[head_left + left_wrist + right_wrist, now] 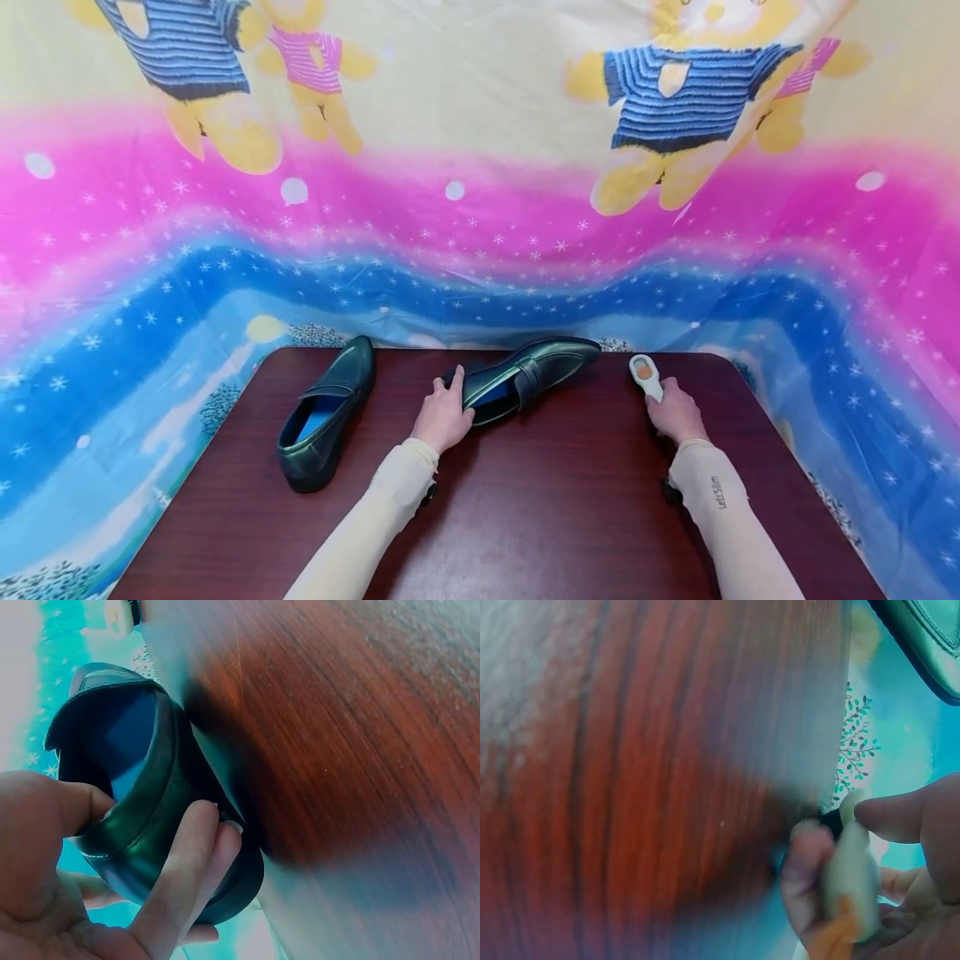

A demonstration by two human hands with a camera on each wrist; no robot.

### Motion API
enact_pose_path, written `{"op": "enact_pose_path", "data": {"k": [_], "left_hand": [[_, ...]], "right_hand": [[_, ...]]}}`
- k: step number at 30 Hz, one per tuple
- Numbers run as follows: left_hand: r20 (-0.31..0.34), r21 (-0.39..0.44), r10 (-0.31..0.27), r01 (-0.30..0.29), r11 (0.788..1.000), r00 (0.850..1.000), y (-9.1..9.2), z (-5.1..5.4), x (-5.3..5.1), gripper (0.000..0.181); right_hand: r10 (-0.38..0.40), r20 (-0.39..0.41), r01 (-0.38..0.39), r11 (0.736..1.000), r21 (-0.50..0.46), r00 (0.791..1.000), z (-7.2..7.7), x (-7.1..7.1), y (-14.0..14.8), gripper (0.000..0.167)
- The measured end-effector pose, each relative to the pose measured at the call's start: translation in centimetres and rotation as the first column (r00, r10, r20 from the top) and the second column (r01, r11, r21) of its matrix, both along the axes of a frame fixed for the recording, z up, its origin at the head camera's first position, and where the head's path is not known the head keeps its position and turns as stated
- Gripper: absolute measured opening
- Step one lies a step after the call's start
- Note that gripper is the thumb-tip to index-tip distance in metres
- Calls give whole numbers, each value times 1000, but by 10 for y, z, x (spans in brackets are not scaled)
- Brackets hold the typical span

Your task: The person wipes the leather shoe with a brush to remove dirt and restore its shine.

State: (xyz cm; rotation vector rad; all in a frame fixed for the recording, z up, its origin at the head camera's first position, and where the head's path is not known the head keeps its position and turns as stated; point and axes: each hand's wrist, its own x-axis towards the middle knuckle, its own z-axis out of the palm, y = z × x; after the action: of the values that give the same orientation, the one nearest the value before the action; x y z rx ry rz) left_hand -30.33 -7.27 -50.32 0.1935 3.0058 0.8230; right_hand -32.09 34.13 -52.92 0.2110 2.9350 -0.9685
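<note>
A dark green-black loafer (517, 379) lies at the table's back edge, its toe pointing to the right. My left hand (442, 414) grips it at the heel; in the left wrist view the thumb is inside the opening and the fingers lie on the outside of the heel (157, 817). Well to the right, my right hand (677, 412) holds a small white-handled tool (647, 377), whose oval head has an orange centre. The right wrist view shows thumb and fingers pinching the white tool (853, 881), with a dark part beside it.
A matching loafer (326, 417) with a blue insole stands on the left of the brown wooden table (540, 517). Behind the table hangs a patterned cloth (465, 208) with bears and snowflakes, close to its back edge.
</note>
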Motion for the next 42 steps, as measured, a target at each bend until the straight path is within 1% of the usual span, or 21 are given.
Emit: {"op": "enact_pose_path", "data": {"k": [6,11,13,16,21,25,30,34,36,39,42], "left_hand": [[0,-2,1,-1,1000,1000,0,0,0,78],[-8,-6,-4,4,1000,1000,0,-1,0,78],[-9,-8,-3,3,1000,1000,0,-1,0,78],[-9,-9,-2,2,1000,1000,0,-1,0,78],[-17,-11,0,0,1000,1000,0,-1,0,78],[-17,-9,-2,2,1000,1000,0,-2,0,78],[-14,-4,-3,3,1000,1000,1,-2,-1,79],[-44,-3,-5,5,1000,999,2,-4,-1,78],[-76,-20,-13,12,1000,997,3,-6,0,78],[-128,-89,-34,23,996,991,4,-7,1,78],[-181,-174,-57,25,984,982,4,-9,3,77]], "right_hand": [[-19,-54,23,997,79,998,-1,1,1,40],[-65,-78,70,996,53,995,-4,1,2,32],[-77,-87,82,995,58,993,-4,1,2,34],[-84,-85,92,992,90,993,-6,-1,2,41],[-70,-59,76,993,93,996,-8,-4,1,50],[-58,-43,63,991,117,997,-8,-3,0,52],[-56,-47,63,985,160,997,-8,-4,1,53],[-54,-51,62,980,191,997,-8,-3,0,55],[-60,-61,72,976,205,996,-9,-2,-2,56],[-84,-104,107,965,241,991,-6,1,-10,57],[-75,-188,125,955,268,979,1,4,-27,55]]}}
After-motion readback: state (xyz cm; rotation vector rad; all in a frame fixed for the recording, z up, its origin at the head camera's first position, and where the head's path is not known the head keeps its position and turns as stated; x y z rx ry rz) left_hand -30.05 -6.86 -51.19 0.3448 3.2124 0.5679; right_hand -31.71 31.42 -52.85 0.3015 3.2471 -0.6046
